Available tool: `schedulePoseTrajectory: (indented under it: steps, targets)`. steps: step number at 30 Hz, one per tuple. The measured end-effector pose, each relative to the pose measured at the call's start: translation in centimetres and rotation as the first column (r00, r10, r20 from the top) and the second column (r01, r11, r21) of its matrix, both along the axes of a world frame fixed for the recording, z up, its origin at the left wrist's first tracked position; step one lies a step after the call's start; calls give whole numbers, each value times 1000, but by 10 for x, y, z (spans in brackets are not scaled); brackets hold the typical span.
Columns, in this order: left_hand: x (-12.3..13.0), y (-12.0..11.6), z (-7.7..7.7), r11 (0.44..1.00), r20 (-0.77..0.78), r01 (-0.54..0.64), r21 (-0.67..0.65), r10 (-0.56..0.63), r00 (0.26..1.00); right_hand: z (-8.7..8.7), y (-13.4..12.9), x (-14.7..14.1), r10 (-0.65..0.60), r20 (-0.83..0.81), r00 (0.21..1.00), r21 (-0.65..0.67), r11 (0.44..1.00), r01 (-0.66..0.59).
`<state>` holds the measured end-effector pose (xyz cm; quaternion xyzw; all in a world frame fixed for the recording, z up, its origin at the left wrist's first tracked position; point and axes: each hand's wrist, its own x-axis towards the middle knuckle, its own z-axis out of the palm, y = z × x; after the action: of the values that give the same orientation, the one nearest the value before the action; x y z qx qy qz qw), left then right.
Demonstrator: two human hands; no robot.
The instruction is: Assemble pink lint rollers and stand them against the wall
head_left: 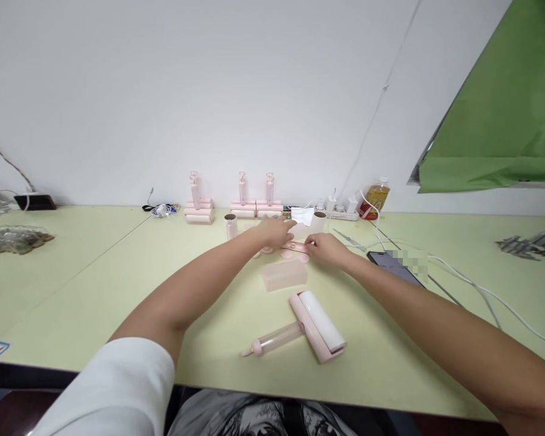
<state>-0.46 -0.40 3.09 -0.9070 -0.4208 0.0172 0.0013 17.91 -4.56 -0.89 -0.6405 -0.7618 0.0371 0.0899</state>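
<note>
My left hand (pixel 275 232) is stretched over small pink parts at the back of the table, palm down, its finger ends apart. My right hand (pixel 326 248) pinches the right end of a slim pink plastic piece (pixel 294 246). Round pink discs (pixel 287 255) lie just below that piece. Nearer to me rests a translucent pink cover (pixel 284 275). In front of it lies a lint roller (pixel 318 326) with a white roll and a clear handle (pixel 279 338). What is under my left palm is partly hidden.
Several lint rollers (pixel 198 212) stand along the wall. Cardboard-cored rolls (pixel 231 227), a white paper (pixel 302 216), a power strip (pixel 343 214) and a drink bottle (pixel 376 198) are at the back. A phone (pixel 393 266) and white cables (pixel 472 284) lie on the right.
</note>
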Motion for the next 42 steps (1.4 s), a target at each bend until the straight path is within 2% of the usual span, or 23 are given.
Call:
schedulePoseTrajectory:
  steps: [5, 10, 18, 26, 33, 36, 42]
  targets:
    - [20, 40, -18, 996, -4, -5, -84, 4, 1000, -2, -4, 1, 14, 116, 993, -21, 1000, -11]
    - [14, 53, -28, 994, 25, 24, -109, -21, 999, -5, -8, 3, 26, 174, 984, -30, 999, -21]
    - [6, 53, -29, 995, 40, 50, -91, -47, 998, -7, -1, 0, -35, 209, 977, 10, 999, 33]
    - [5, 37, -32, 990, 8, 100, -103, -100, 995, -9, 1, -5, -80, 167, 983, 53, 996, 72]
    - [6, 31, -32, 991, -14, 129, -43, -130, 991, 13, -1, 33, -197, 78, 977, 173, 968, 181]
    - [4, 30, -28, 992, 14, 122, -30, -121, 992, 4, -7, 45, -184, 80, 980, 162, 972, 169]
    - [-9, 8, -8, 988, 229, 91, 124, -117, 966, -39, -17, 37, -97, 63, 993, 158, 984, 86]
